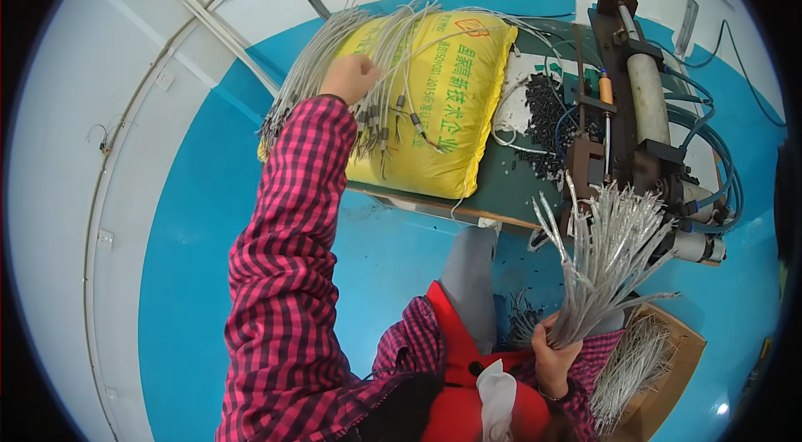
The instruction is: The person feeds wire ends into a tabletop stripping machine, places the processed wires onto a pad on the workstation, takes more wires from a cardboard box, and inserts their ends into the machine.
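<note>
My left hand (351, 78) is closed above the yellow sack (455, 108), with its fingertips beside the grey cables (399, 37) draped over it. What is between those fingers, if anything, is too small to make out. Several of the draped cables end in dark sleeves at the front of the sack. Low on the right, above my lap, my right hand (555, 361) grips a thick bundle of grey cables (610, 254). Their silvery ends fan out upward from my fist, toward the machine.
On the green table (511, 179), a heap of small black pieces (547, 116) lies beside the sack. A machine with a pale cylinder (647, 99) and blue hoses (725, 158) stands at its right end. A cardboard box (681, 367) of cables sits at lower right.
</note>
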